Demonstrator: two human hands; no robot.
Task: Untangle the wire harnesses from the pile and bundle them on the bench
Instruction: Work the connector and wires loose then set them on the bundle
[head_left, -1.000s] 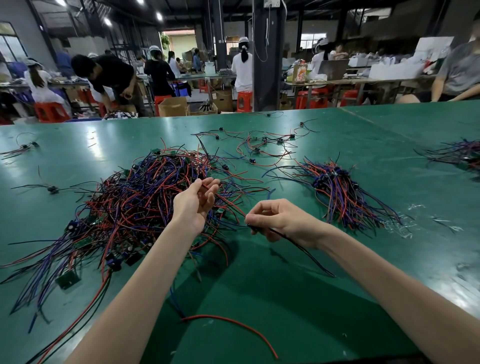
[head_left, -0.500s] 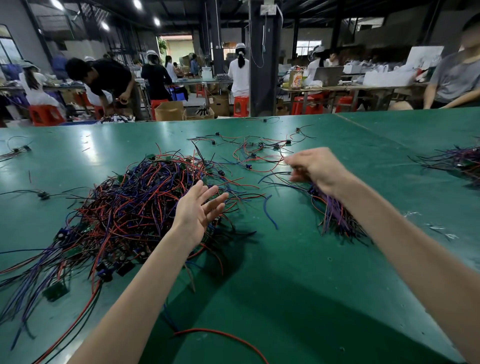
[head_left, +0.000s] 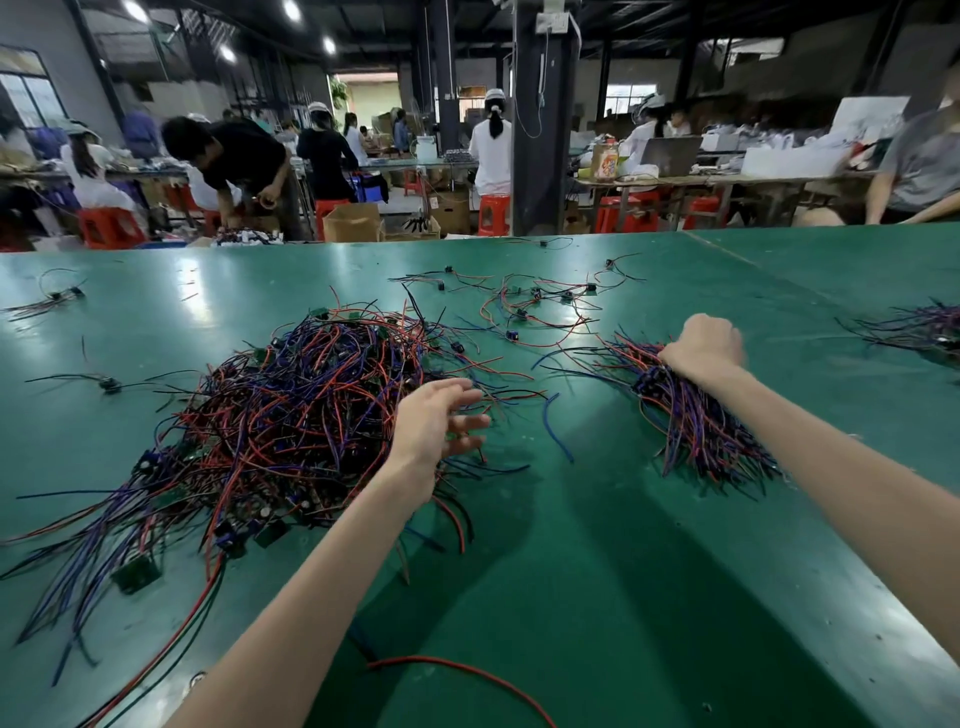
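Observation:
A big tangled pile of red, blue and black wire harnesses (head_left: 291, 415) with small green boards lies left of centre on the green bench (head_left: 597, 571). My left hand (head_left: 436, 421) hovers at the pile's right edge, fingers spread, holding nothing. To the right lies a sorted bundle of harnesses (head_left: 691, 415), wires fanned toward me. My right hand (head_left: 704, 345) rests as a closed fist on the far end of that bundle; what the fingers hold is hidden.
Several loose harnesses (head_left: 535, 306) lie scattered behind the pile. Another bundle (head_left: 919, 327) sits at the far right edge, a small one (head_left: 52, 301) at far left. A single red wire (head_left: 467, 675) lies near me. People work at benches beyond.
My right hand carried a harness from in front of me over to the right-hand bundle and now rests on it. My left hand opened and stayed by the pile.

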